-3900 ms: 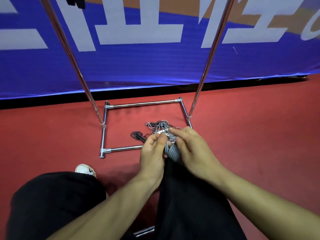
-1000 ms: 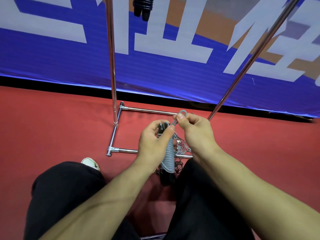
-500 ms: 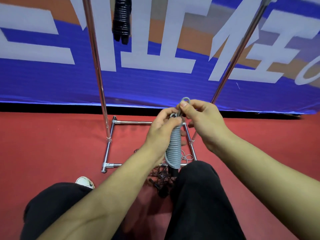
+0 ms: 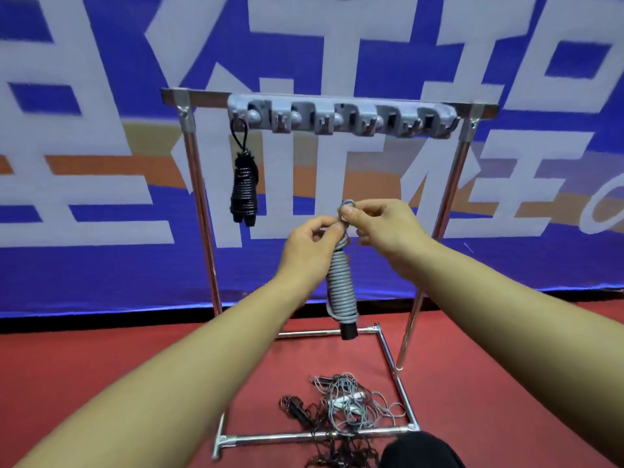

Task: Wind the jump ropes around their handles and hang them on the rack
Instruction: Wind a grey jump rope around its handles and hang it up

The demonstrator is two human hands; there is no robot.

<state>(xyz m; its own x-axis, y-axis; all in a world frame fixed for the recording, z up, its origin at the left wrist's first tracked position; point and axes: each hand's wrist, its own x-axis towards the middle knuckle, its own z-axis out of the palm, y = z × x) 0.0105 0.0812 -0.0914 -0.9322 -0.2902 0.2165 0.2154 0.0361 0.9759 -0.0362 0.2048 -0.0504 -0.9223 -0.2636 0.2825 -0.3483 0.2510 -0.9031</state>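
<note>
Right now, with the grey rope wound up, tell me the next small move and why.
Probably lift the grey bundle up to a free hook on the hook strip and slip its loop over it. The right hand pinches that loop open, the left hand steadies the bundle's top, and only the leftmost hook is taken, by the black bundle.

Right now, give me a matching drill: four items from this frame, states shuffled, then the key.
Items:
1. black wound rope
2. grey wound rope
3. loose ropes
4. grey hook strip

States:
A. tangled on the red floor inside the rack base
B. fixed along the rack's top bar
C. hanging by its loop from the leftmost hook
D. held up below the hooks by the left hand and right hand, not yet hung

Pairs: 1-C, 2-D, 3-A, 4-B
</note>
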